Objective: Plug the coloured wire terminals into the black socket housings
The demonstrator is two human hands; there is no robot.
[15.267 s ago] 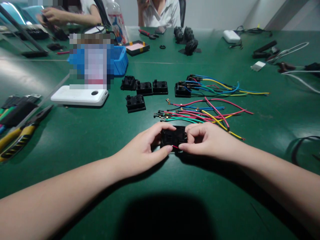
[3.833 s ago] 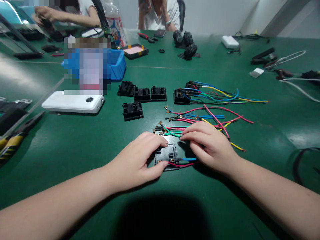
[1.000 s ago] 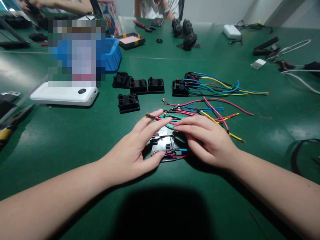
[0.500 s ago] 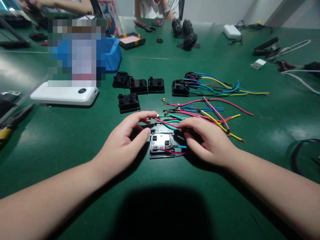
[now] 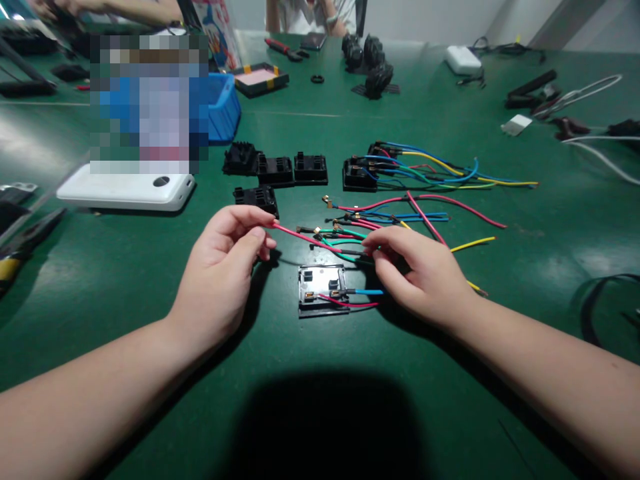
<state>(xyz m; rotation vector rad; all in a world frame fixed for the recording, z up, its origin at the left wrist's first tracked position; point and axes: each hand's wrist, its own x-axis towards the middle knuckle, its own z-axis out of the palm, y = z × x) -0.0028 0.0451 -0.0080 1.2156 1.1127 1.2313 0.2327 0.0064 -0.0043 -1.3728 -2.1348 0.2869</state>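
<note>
A red wire [image 5: 310, 239] stretches between my two hands above the table. My left hand [image 5: 225, 257] pinches its left end between thumb and fingertips. At the wire's dark-sleeved right part, my right hand [image 5: 417, 267] has its thumb and fingers closed; the fingers hide what lies inside the grip. Below the wire rests a black plastic socket housing [image 5: 323, 277], open side up, with a blue wire [image 5: 367, 292] and a thin red wire [image 5: 357, 305] attached. Loose red, green, blue and yellow wires with brass terminals [image 5: 327, 200] lie just behind my right hand.
Several black housings [image 5: 275, 170] sit behind my left hand, and wired housings [image 5: 360, 175] stand to their right. A white power bank [image 5: 125, 190], pliers [image 5: 35, 237] and a blue bin [image 5: 223, 110] are at the left. A person [image 5: 313, 17] sits across the table.
My left hand has moved left and closed on the red wire's end, drawing it out from the loose wires. Some yellow wires behind my right hand have shifted.
</note>
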